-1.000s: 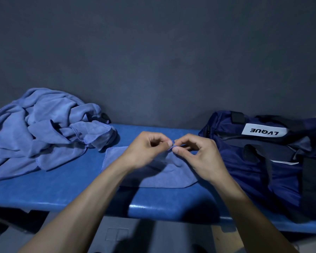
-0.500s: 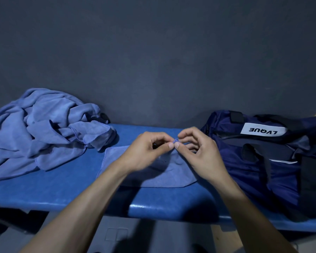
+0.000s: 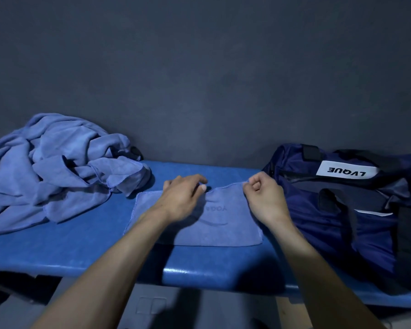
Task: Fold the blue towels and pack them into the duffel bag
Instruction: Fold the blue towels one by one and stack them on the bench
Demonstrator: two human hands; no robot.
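**Far edge pinched, fold not yet made**

While a crumpled heap of blue towels point(image 3: 55, 169) waits at the left end of the bench point(image 3: 81, 245), against its back edge, one towel point(image 3: 214, 224) lies flat on the middle of the bench, its near edge close to the bench's front edge. The left hand point(image 3: 183, 198) rests on this flat towel with fingers curled at its far edge; it appears to pinch the cloth between thumb and forefinger, though the contact is small and partly hidden. The right hand point(image 3: 263, 198) has its fingers curled tight, nipping the far right corner, which is lifted slightly off the bench. At the right end sits the duffel bag point(image 3: 342, 210), just beside the towel; whether its top is unzipped I cannot tell.

The step in hand looks like folding this towel. The next move probably calls for both hands to carry the far edge towards the front edge together, keeping corners matched.
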